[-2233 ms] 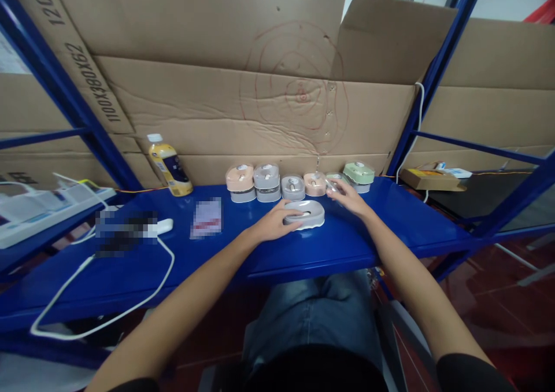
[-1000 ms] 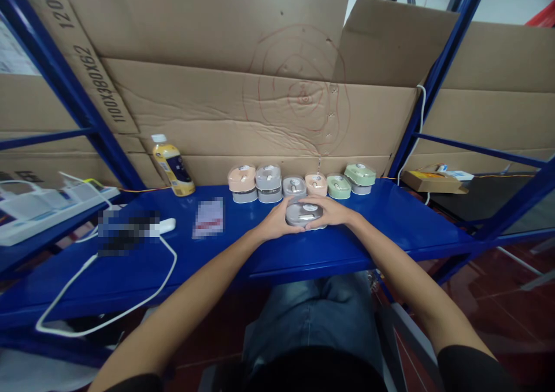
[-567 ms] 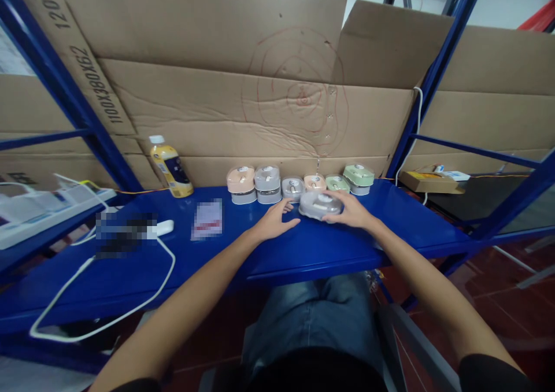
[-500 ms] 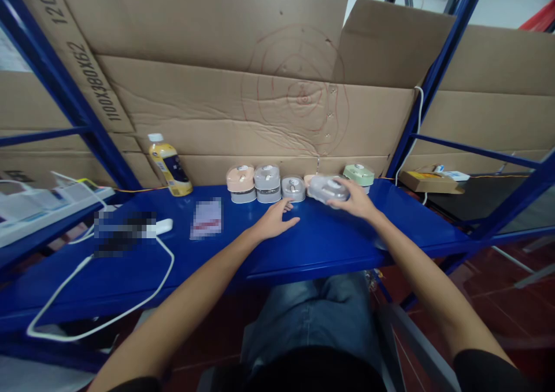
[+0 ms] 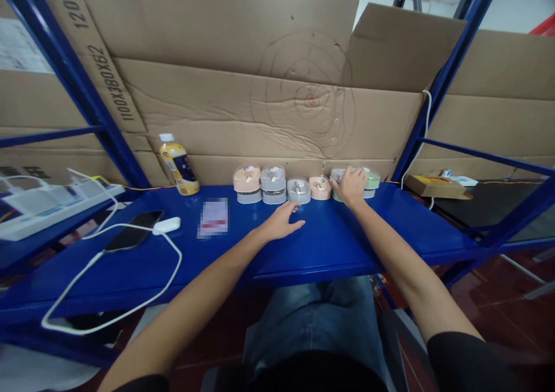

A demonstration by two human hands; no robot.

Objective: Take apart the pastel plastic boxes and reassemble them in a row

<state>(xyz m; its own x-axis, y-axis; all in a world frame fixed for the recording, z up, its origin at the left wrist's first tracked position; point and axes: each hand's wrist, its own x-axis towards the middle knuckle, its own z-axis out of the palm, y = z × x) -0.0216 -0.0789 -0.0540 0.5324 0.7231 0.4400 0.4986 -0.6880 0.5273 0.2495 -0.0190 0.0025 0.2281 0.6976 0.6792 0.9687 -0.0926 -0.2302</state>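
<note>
Small rounded plastic boxes with clear lids stand in a row along the back of the blue table. My right hand (image 5: 352, 186) rests over a grey box (image 5: 337, 176) that sits on top of another box, its fingers curled round the far side and partly hiding both. Just right of it is a green box (image 5: 372, 178) on a grey one. My left hand (image 5: 281, 221) hovers open, fingers bent, in front of a single grey box (image 5: 299, 191). A single peach box (image 5: 319, 188) stands between the hands. Further left are a grey stack (image 5: 273, 184) and a peach-topped stack (image 5: 247, 184).
A yellow drink bottle (image 5: 179, 165) stands at the back left. A blurred-out packet (image 5: 213, 218), a phone (image 5: 133, 231) and a looped white cable (image 5: 172, 282) lie on the blue table (image 5: 312, 247). A power strip (image 5: 60, 210) is at far left, cardboard (image 5: 208, 97) behind.
My right hand has carried the grey box to the right, from in front of the peach box onto another box beside the green one. My left hand stays nearly still.
</note>
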